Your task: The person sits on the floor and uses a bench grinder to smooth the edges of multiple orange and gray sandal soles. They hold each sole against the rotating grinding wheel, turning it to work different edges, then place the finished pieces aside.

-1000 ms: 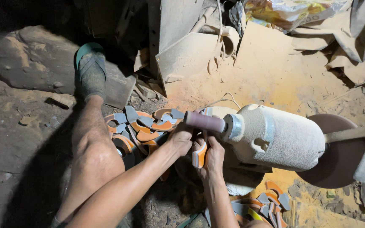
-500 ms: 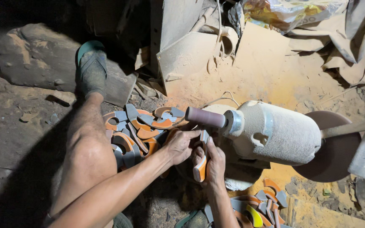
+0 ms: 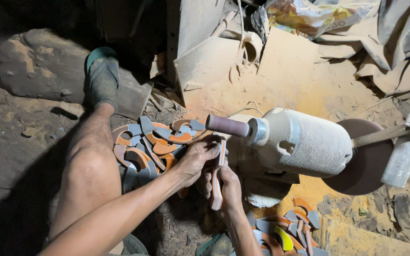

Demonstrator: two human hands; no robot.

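Both hands grip one curved orange-grey strip (image 3: 218, 182): left hand (image 3: 198, 159) fingers closed on its top, right hand (image 3: 228, 184) closed mid-strip, just below sanding drum (image 3: 228, 125).

A rough floor-level workshop here, dusty and dim. On the ground sits a dust-caked motor (image 3: 304, 144) with a small sanding drum (image 3: 228, 125) on one end and a brown sanding disc (image 3: 368, 163) on the other. Orange powder coats the dirt floor (image 3: 20, 156) around it. A heap of curved orange-and-grey cut pieces (image 3: 150, 144) lies beside the person's bare leg, another pile (image 3: 285, 232) nearer the camera. Dusty boards (image 3: 209, 61) and crumpled sacking (image 3: 395, 42) lean behind, with a big stone (image 3: 39, 66) off to the side.
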